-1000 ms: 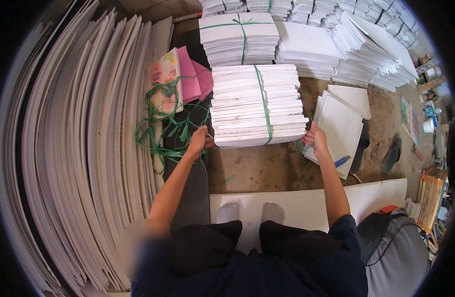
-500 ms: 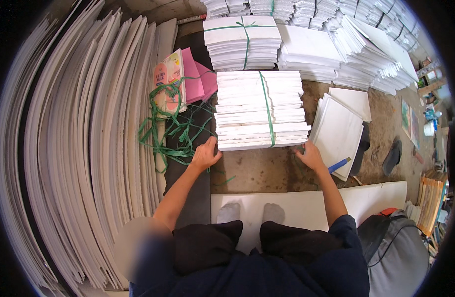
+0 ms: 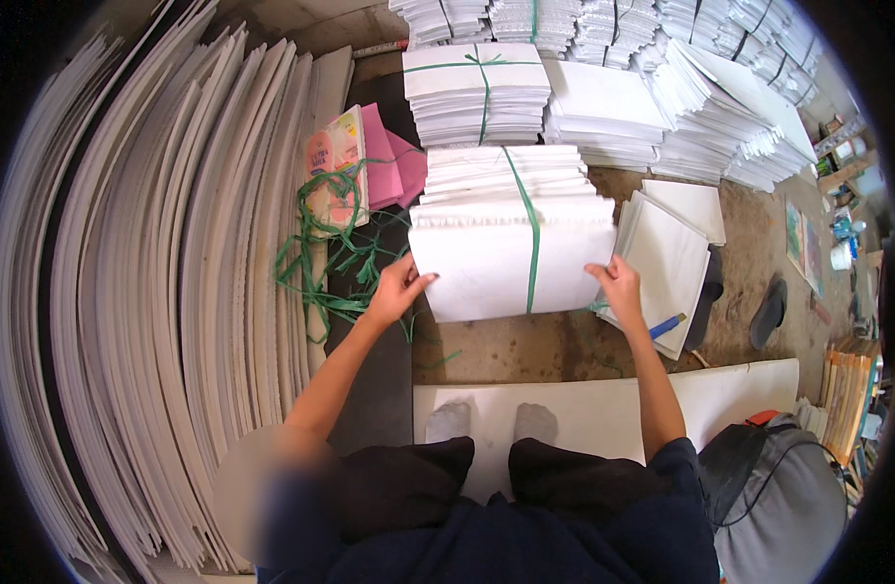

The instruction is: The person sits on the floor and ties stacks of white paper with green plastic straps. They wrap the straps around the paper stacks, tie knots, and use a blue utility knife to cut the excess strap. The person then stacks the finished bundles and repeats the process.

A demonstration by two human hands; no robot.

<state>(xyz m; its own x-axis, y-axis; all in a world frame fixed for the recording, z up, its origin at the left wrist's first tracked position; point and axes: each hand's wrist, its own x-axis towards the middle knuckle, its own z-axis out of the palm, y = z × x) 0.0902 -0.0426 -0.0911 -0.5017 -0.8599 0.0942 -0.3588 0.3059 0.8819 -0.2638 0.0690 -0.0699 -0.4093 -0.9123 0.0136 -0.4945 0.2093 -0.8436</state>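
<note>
Nearest, we are seeing two socked feet [image 3: 450,421] resting on a white board [image 3: 739,391], with a grey bag [image 3: 788,501] sitting to the right. Ahead of the feet, we are marking both bare hands as gripping: the left hand [image 3: 397,290] is pinching the left edge of the tied white bundle [image 3: 476,268], thumb over the front face, and the right hand [image 3: 618,289] is clamping the right edge the same way. The bundle is standing between the hands, centre of view, its green strap [image 3: 536,238] running down the front. Against half a second ago, we are noting the change: the broad front face is now showing, where mostly stacked edges were facing us, so the bundle is tilting; we are not able to tell whether its base is touching the floor. Beside it, green twine [image 3: 316,268] is lying tangled on the left; on the right, a blue-handled tool [image 3: 667,326] is resting on loose white boards [image 3: 661,258]. Farther off, pink sheets [image 3: 377,161] are lying left, and another tied stack [image 3: 442,90] is sitting behind the bundle, looking unchanged.
</note>
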